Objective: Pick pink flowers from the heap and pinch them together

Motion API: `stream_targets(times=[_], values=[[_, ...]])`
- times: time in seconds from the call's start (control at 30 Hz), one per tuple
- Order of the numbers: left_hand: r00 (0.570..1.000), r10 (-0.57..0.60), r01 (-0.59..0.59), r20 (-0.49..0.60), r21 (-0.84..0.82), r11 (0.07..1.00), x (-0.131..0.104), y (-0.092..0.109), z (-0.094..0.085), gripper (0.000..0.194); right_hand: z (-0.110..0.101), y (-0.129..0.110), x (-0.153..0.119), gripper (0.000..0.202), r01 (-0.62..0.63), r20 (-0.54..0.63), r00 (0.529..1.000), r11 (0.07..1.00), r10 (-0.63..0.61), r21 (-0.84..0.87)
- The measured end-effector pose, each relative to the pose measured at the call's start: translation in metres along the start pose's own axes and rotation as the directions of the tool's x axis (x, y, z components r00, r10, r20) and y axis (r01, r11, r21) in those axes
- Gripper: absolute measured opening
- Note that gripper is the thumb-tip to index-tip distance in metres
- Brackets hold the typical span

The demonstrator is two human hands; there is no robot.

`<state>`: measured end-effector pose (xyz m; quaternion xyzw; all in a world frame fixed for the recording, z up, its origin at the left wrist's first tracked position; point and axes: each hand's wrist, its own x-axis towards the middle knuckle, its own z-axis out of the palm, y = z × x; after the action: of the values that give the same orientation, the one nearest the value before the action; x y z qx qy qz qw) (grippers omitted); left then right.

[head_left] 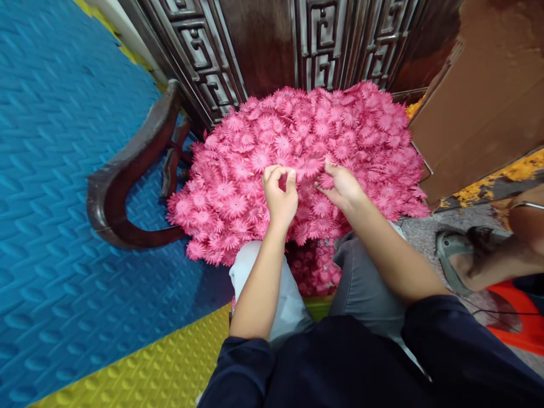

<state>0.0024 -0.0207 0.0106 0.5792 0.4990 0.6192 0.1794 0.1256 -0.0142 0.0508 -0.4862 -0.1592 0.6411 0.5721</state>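
Observation:
A large heap of pink artificial flowers [238,207] with thin, pointed petals spreads in front of my knees. Just above the heap, a single pink flower [311,166] lies between my two hands. My right hand [343,186] pinches this flower at its right edge, with the other fingers curled below. On the other side, my left hand [281,195] has thumb and index finger brought together in a ring, their tips close to the flower's left edge. Whatever is between those left fingertips is too small to make out.
Behind the heap stands dark carved wooden furniture [266,45]. A curved wooden armrest [110,209] is at the left, over blue mat [42,238]. Brown cardboard [480,107] leans at the right. Another person's sandalled foot [461,263] rests near a red plastic object [516,306].

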Motion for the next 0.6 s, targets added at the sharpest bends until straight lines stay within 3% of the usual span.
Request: stream_targets(times=[0.13, 0.23, 0.3, 0.4, 0.47, 0.6], values=[[0.983, 0.018, -0.004, -0.183, 0.073, 0.997, 0.007, 0.002, -0.007, 0.02, -0.003, -0.006, 0.006, 0.018, 0.019, -0.05, 0.999, 0.999, -0.017, 0.038], [0.912, -0.041, 0.12, -0.407, 0.17, 0.978, 0.017, 0.002, -0.02, 0.02, -0.007, -0.003, 0.013, 0.02, 0.057, -0.083, 0.995, 0.998, -0.055, 0.02], [0.885, -0.092, 0.235, -0.457, 0.267, 0.935, 0.023, 0.003, -0.028, 0.016, -0.01, 0.001, 0.017, 0.016, 0.131, -0.045, 0.99, 0.991, -0.132, -0.029], [0.91, -0.076, 0.264, -0.409, 0.426, 0.866, 0.022, 0.01, -0.032, 0.019, -0.013, 0.008, 0.02, 0.009, 0.223, 0.075, 0.973, 0.971, -0.217, -0.091], [0.941, -0.021, 0.196, -0.339, 0.491, 0.849, 0.015, 0.017, -0.026, 0.029, -0.013, 0.012, 0.018, 0.015, 0.226, 0.14, 0.968, 0.968, -0.21, -0.107], [0.991, 0.028, 0.035, -0.13, 0.458, 0.888, -0.001, 0.026, -0.009, 0.016, -0.009, 0.017, 0.01, 0.018, 0.201, 0.24, 0.955, 0.975, -0.172, -0.098]])
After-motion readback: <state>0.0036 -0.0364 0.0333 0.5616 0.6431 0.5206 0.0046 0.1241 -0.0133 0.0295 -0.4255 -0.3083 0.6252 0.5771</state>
